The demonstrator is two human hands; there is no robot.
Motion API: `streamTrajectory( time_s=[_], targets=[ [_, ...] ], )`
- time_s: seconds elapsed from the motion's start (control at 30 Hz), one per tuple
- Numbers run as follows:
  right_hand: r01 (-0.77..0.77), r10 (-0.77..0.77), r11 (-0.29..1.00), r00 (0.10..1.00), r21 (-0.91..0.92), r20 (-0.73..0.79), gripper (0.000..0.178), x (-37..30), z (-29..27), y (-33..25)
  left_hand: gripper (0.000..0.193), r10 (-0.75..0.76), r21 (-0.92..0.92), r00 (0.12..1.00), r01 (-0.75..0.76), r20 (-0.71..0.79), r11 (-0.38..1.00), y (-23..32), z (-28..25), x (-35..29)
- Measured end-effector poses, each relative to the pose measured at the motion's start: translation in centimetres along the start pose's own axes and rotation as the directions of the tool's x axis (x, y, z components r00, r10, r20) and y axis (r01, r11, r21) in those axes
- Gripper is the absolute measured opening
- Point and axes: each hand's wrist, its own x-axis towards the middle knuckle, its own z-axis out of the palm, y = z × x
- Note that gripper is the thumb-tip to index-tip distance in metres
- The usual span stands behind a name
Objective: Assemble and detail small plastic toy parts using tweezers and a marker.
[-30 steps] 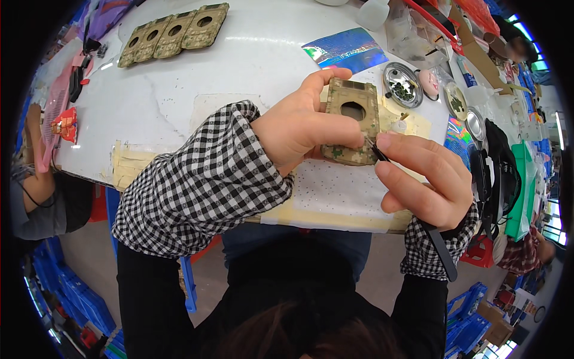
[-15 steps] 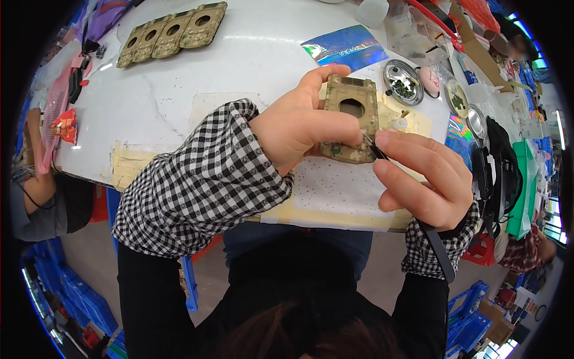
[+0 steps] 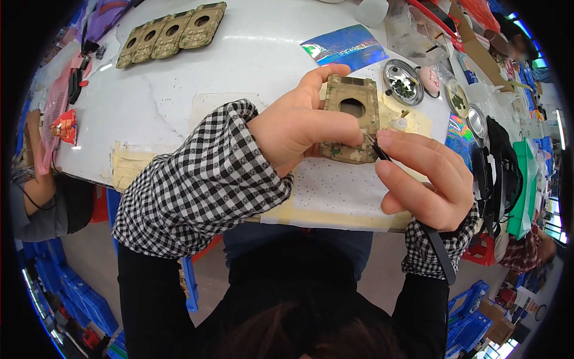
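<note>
The left hand [image 3: 308, 128] grips a camouflage-patterned shell [image 3: 369, 116] along its left side, thumb pressed across the lower part of its face and a finger at the top edge; the fingers behind it are hidden. The right hand [image 3: 427, 176] pinches slim black tweezers [image 3: 438, 250], their tips at the shell's lower right, just beside the left thumb. So the shell sits between the two hands, firmly in the left one, over a white speckled sheet [image 3: 335, 191] taped to the desk [image 3: 263, 66]; whether it touches that sheet is unclear. Work on this shell looks to be under way, though what the tips hold is too small to tell. Past the right hand, a round metal dish [image 3: 419, 78] contains dark green bits [image 3: 405, 91], apparently unused. At the far left, four similar shells [image 3: 170, 43] lie in a row, either finished or waiting; their state cannot be judged from here.
</note>
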Motion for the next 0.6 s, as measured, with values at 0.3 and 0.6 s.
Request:
streamTrajectory(
  time_s=[0.3,0.6],
  targets=[
    [0.031,-0.031,0.999,1.000,-0.028,0.008,0.027,0.04,0.23,-0.10,0.078,0.005,0.010,1.000,-0.005,-0.006,1.000,0.06,0.02,-0.05],
    [0.028,-0.029,0.998,1.000,-0.053,-0.012,0.027,-0.10,0.51,-0.21,0.078,0.002,0.006,1.000,-0.002,-0.010,1.000,0.14,0.10,-0.12]
  ],
)
